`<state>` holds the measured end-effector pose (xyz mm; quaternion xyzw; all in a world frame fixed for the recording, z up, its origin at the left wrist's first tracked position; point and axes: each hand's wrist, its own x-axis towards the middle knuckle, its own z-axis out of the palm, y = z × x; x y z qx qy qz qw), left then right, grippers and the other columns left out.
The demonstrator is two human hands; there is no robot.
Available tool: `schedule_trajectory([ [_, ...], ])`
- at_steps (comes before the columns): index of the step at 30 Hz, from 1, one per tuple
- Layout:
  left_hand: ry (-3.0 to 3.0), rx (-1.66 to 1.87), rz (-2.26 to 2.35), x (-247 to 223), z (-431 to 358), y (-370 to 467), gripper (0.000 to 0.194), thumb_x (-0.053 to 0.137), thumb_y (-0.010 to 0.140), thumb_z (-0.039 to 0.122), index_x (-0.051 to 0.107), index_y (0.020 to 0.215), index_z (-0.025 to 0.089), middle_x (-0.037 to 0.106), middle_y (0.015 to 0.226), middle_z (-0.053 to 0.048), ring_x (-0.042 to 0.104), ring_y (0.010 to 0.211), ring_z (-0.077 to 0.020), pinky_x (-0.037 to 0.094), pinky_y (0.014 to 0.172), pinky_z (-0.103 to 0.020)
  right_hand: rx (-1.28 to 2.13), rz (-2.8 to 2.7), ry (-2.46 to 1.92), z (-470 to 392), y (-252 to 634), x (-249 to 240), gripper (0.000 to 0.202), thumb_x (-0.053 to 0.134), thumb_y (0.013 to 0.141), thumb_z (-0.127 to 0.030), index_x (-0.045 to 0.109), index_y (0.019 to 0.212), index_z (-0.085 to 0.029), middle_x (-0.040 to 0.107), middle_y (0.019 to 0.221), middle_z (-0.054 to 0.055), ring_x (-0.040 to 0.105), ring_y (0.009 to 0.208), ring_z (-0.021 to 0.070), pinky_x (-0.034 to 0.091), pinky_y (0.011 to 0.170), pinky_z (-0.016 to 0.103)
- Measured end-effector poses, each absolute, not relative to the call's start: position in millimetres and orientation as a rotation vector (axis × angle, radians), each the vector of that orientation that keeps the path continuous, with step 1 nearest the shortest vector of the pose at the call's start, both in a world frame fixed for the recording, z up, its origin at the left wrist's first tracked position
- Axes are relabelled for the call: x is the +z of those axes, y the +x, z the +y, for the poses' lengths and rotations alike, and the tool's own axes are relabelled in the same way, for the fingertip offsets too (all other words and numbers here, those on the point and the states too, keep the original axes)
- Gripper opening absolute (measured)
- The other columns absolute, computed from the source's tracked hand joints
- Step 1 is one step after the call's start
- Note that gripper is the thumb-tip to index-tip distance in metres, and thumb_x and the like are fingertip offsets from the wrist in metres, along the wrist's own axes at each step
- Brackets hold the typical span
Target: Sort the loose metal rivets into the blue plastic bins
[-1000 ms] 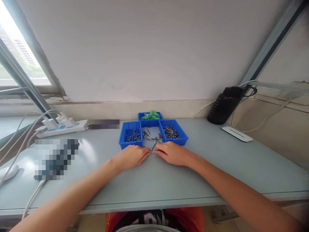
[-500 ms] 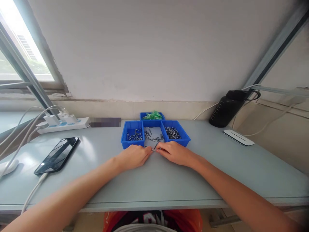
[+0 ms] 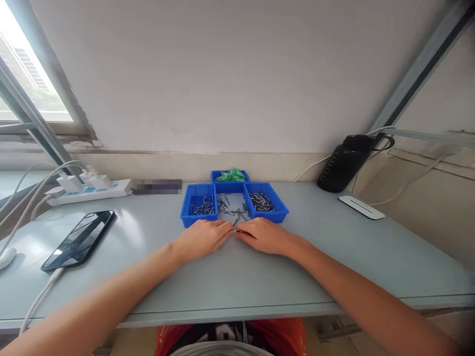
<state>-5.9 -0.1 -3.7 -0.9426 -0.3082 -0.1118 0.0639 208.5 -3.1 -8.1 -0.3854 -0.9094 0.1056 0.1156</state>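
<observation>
My left hand (image 3: 206,238) and my right hand (image 3: 265,236) meet in front of the blue bins, fingertips almost touching. Both are closed in a pinch around a small, thin screw-like metal piece (image 3: 236,222), whose shaft points up and away; the fingers hide part of it. Beyond them, several similar metal pieces (image 3: 230,212) lie loose on the table between the bins. The left blue bin (image 3: 188,220) holds a scattered layer of these pieces, while the right blue bin (image 3: 278,216) holds a denser pile.
Behind, a third blue bin (image 3: 230,187) contains green plastic packets (image 3: 233,175). A phone (image 3: 79,241) with a cable and a white power strip (image 3: 92,193) are on the left. At right stand a black bottle (image 3: 343,165) and a flat white object (image 3: 361,207).
The view has shifted slightly to the right. My fingertips have drawn closer together around the metal piece, and less of it shows between them. The bins stay in place.
</observation>
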Motion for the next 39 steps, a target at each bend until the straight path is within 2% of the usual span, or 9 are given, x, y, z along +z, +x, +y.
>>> schedule_trajectory([
  [6,-2.823,-0.257,-1.069,-3,3,-8,0.038,0.025,0.099,0.037,0.053,0.079,0.019,0.056,0.063,-0.001,0.057,0.056,-0.0141,0.036,0.051,-0.024,0.317,-2.586,-1.233,-4,212,-4,0.036,0.027,0.098,-0.040,0.053,0.081,-0.022,0.059,0.068,0.001,0.055,0.064,0.0153,0.032,0.057,0.026],
  [13,-2.786,-0.087,-1.112,1,0,-4,0.034,0.024,0.098,0.032,0.054,0.087,0.019,0.060,0.064,-0.002,0.060,0.056,-0.0178,0.036,0.049,-0.025,0.297,-2.573,-1.291,-4,213,-2,0.040,0.024,0.098,-0.041,0.051,0.075,-0.022,0.053,0.062,0.000,0.051,0.059,0.0151,0.030,0.055,0.027],
  [15,-2.785,-0.063,-1.108,0,0,-4,0.036,0.023,0.098,0.031,0.054,0.087,0.018,0.059,0.061,-0.002,0.060,0.054,-0.0187,0.036,0.048,-0.025,0.353,-2.532,-1.281,-7,213,2,0.035,0.026,0.098,-0.040,0.055,0.089,-0.023,0.060,0.072,0.001,0.056,0.067,0.0164,0.034,0.059,0.027],
  [17,-2.785,-0.059,-1.101,-2,0,-5,0.037,0.021,0.099,0.031,0.053,0.087,0.018,0.058,0.059,-0.003,0.060,0.052,-0.0192,0.036,0.047,-0.025,0.381,-2.475,-1.244,-10,213,6,0.027,0.031,0.096,-0.034,0.050,0.113,-0.024,0.065,0.092,0.003,0.059,0.083,0.0183,0.039,0.067,0.028],
  [19,-2.777,-0.052,-1.101,-4,1,-5,0.036,0.021,0.099,0.031,0.053,0.088,0.018,0.057,0.057,-0.003,0.059,0.051,-0.0197,0.036,0.046,-0.025,0.373,-2.487,-1.191,-12,214,8,0.028,0.034,0.092,-0.020,0.047,0.117,-0.024,0.064,0.101,0.004,0.059,0.087,0.0180,0.040,0.070,0.029],
  [24,-2.778,-0.017,-1.125,-3,-1,-5,0.035,0.020,0.099,0.030,0.052,0.090,0.017,0.059,0.058,-0.003,0.061,0.052,-0.0192,0.039,0.048,-0.025,0.370,-2.601,-1.011,-11,214,6,0.031,0.032,0.082,-0.003,0.055,0.093,-0.021,0.062,0.094,0.003,0.056,0.081,0.0150,0.042,0.072,0.028],
  [32,-2.759,-0.031,-1.203,-3,-1,-4,0.034,0.026,0.097,0.040,0.047,0.115,0.020,0.066,0.073,-0.004,0.066,0.065,-0.0241,0.047,0.054,-0.029,0.157,-2.232,-1.244,2,236,15,0.031,0.031,0.084,-0.007,0.056,0.091,-0.022,0.063,0.090,0.001,0.056,0.078,0.0146,0.043,0.070,0.028],
  [36,-2.722,0.026,-1.173,-6,0,-4,0.034,0.027,0.096,0.037,0.049,0.116,0.020,0.066,0.071,-0.004,0.066,0.063,-0.0256,0.047,0.052,-0.031,0.092,-2.065,-1.421,8,247,19,0.041,0.031,0.084,-0.009,0.052,0.116,-0.025,0.063,0.087,0.000,0.055,0.067,0.0137,0.041,0.063,0.028],
  [39,-2.693,0.026,-1.174,-8,0,-5,0.033,0.028,0.096,0.035,0.051,0.114,0.020,0.066,0.069,-0.004,0.066,0.061,-0.0250,0.046,0.051,-0.030,0.148,-2.099,-1.407,7,242,16,0.042,0.031,0.086,-0.012,0.051,0.120,-0.025,0.063,0.080,-0.001,0.056,0.069,0.0146,0.041,0.063,0.027],
])
